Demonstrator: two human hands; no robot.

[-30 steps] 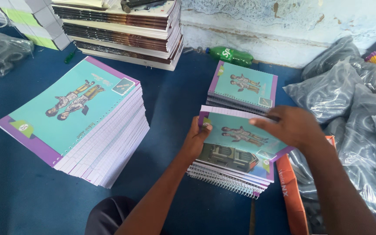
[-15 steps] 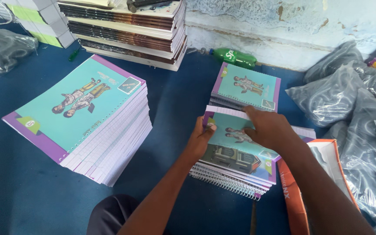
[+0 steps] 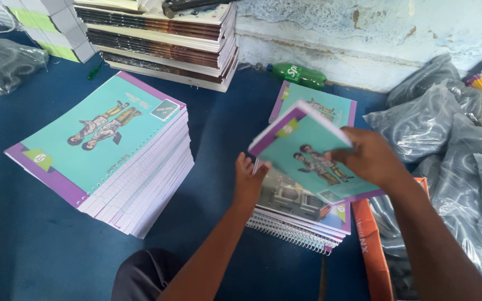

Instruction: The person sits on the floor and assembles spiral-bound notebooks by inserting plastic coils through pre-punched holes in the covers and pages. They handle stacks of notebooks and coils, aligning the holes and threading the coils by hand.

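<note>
Left hand (image 3: 247, 187) fingers curled against edge of spiral-bound notebook pile (image 3: 299, 220). Right hand (image 3: 370, 158) gripping teal-and-purple notebook (image 3: 297, 146), tilted above pile. Likely light, bendy, glossy; best held at edges. Beyond: green bottle (image 3: 297, 73).

We only get one view: a head-worn camera looking steeply down, close over the blue carpeted floor (image 3: 23, 245), facing the pale plastered wall (image 3: 375, 39).
</note>
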